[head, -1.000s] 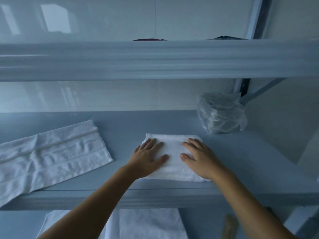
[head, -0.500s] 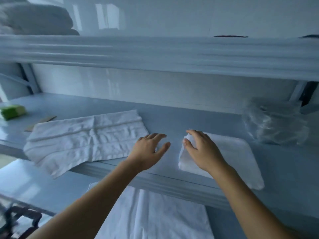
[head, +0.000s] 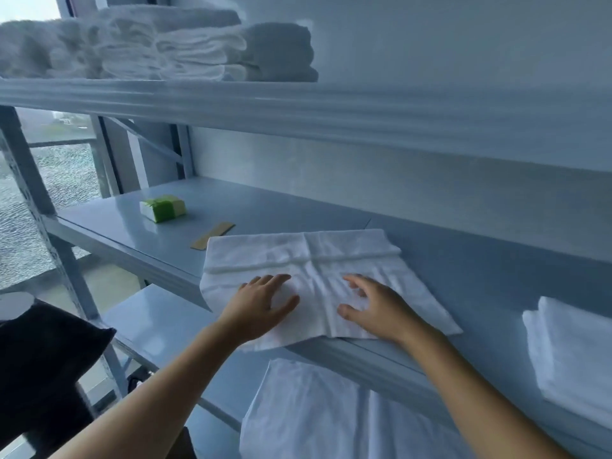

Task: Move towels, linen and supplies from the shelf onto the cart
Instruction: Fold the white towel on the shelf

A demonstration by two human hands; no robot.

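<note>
Pale blue-grey metal shelving fills the view, with a window behind its frame at 9 o'clock. On the middle shelf (head: 265, 213) a flat white towel (head: 308, 256) lies spread out. Its long axis runs from 9 to 3 o'clock along the shelf front, and its near edge hangs slightly over the lip at 7 o'clock.

Both hands are on the near half of this towel, side by side and apart, clamped on nothing. The left hand (head: 261, 303) lies flat with its fingers spread. The right hand (head: 374, 306) has its fingers slightly arched and its tips on the cloth. The towel's banded far half stretches away at 12 o'clock from both hands. Neither hand is clearly nearer, so gathering it probably calls for the 2 together.

Other things wait on the shelves:
- A small folded pile (head: 569, 352) sits at 3 o'clock, well apart from the right hand.
- A green packet (head: 162, 208) and a tan strip (head: 213, 235) lie at 10 o'clock.
- Stacked towels (head: 172, 44) sit on the top shelf.
- White linen (head: 314, 419) lies on the shelf below.

A dark shape (head: 39, 359) shows at 8 o'clock. Whether it belongs to the cart I cannot tell.
</note>
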